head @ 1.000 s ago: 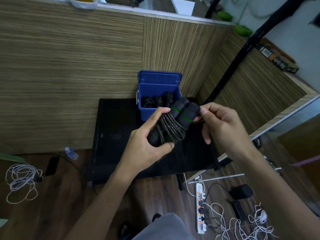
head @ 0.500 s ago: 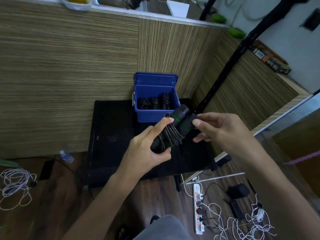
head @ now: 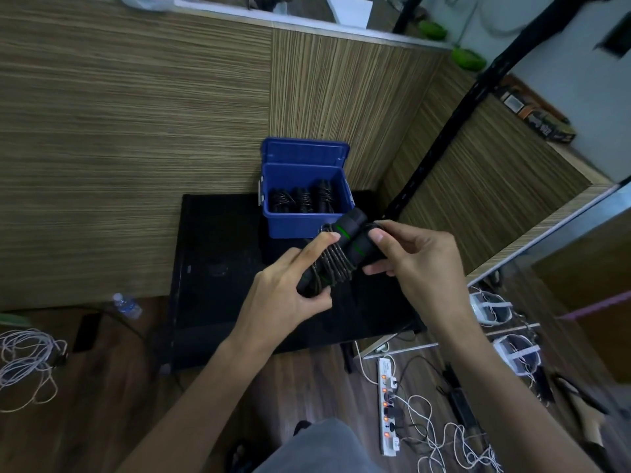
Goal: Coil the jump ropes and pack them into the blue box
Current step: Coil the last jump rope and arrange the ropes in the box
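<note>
Last wrap tucked, bundle nearly ready to pack.

My right hand (head: 415, 259) has closed onto the handles of the coiled jump rope (head: 336, 259); my left hand (head: 290, 290) grips its lower end, just before the open blue box (head: 309, 225).

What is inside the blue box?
The blue box stands open and holds three coiled black jump ropes side by side. Its front wall hides their lower parts and the bottom, so whatever lies under them cannot be seen.
</note>
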